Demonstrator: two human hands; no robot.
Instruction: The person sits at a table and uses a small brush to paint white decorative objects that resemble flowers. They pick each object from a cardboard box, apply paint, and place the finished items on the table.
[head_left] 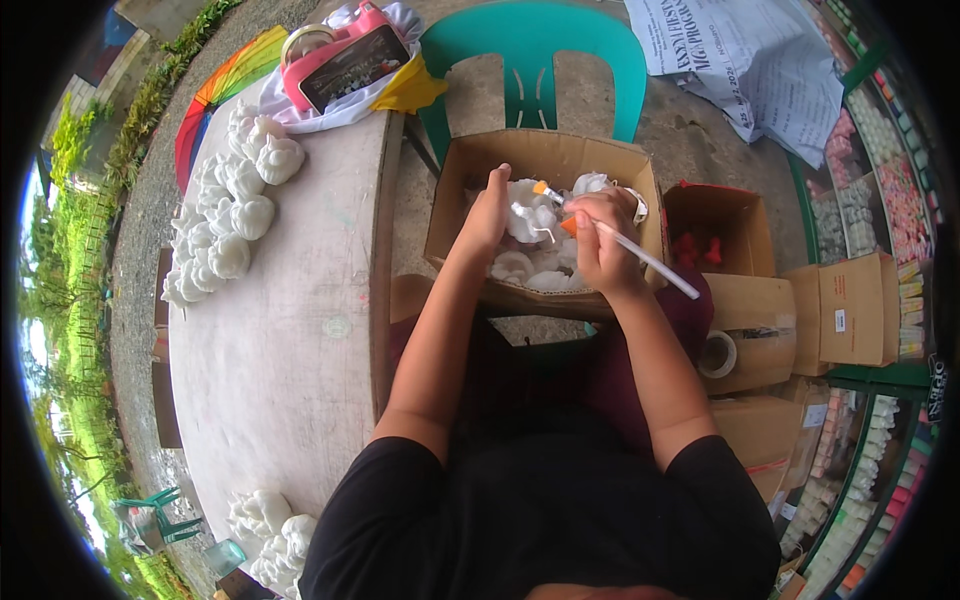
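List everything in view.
Open box: one, brown, centre.
Table: one, whitish, left.
White pieces: many, white, table and open box.
Brush: one, pale, over open box.
Chair: one, green, beyond open box.
Pink item: one, pink, table's far end.
Fabric: one, rainbow, behind table.
Printed sheet: one, pale, upper right.
Other boxes: several, brown, right.
Tape roll: one, pale, right.
Shelves: several, green, far right.
Shirt: one, black, bottom.
Left hand: one, at open box.
Right hand: one, holding brush.

printed letters mark the pale sheet [765, 85] and black sign [936, 390].
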